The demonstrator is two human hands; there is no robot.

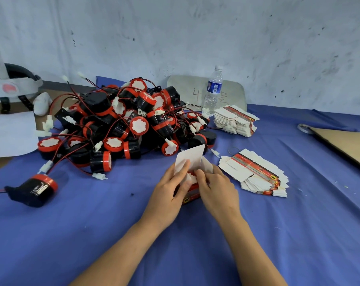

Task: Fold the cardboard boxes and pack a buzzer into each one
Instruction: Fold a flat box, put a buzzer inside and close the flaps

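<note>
A small cardboard box (190, 195) is being held between both hands, low over the blue cloth (113, 223). The left hand (168, 190) is being kept wrapped round the box's left side, with its fingers curled over a white side flap. The right hand (214, 188) is being kept closed on the opposite side, and its fingertips (199, 174) are pinching at the open mouth. The large top flap (190, 156) is standing upright beyond the fingers and is not yet closed.

It seems that the closing step is being done. To do it well, the side flaps should be pressed inward first, the wire kept fully inside, and only then the top flap tucked in, without the thin card being crushed.

Something red and white is being seen in the box's mouth. It is probably a buzzer, but it is mostly hidden by the fingers.

Beyond the left hand, the pile of buzzers (123, 120) is lying loose and is not in any container. Just right of the right hand, a fanned stack of flat boxes (255, 174) is waiting.
</note>
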